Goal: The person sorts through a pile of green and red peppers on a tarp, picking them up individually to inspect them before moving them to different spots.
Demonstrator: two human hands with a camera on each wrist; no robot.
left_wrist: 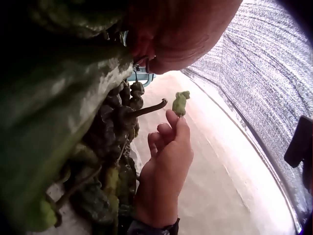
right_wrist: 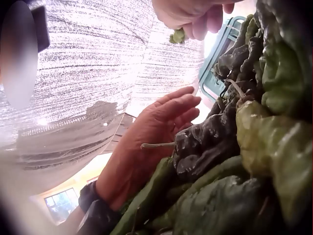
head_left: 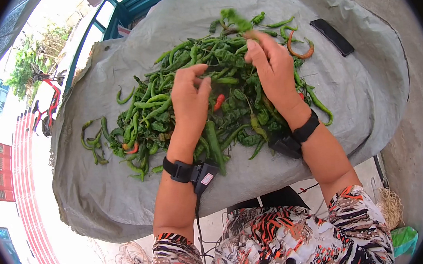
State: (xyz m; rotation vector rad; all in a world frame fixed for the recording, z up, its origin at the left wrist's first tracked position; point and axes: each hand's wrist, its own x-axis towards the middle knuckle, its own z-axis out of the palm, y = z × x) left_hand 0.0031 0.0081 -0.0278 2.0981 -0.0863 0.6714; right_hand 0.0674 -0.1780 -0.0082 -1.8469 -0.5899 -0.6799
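A heap of green peppers [head_left: 161, 103], with a few red ones, lies on a grey cloth. Over its upper right part, the right hand [head_left: 273, 66] pinches a green pepper [head_left: 234, 18] between thumb and fingers, raised and slightly blurred. In the left wrist view that hand [left_wrist: 166, 171] holds the pepper [left_wrist: 179, 104] upright by its end. The left hand [head_left: 191, 98] hovers at the middle of the heap, fingers loosely bent, with nothing seen in it. The right wrist view shows the left hand [right_wrist: 146, 142] beside dark peppers [right_wrist: 205, 147].
A black phone [head_left: 332, 37] lies on the grey cloth [head_left: 360, 104] at the upper right. Stray peppers [head_left: 93, 142] lie left of the heap, and a curved reddish pepper [head_left: 302, 48] lies right of it. A teal metal frame [head_left: 135, 7] stands behind the cloth.
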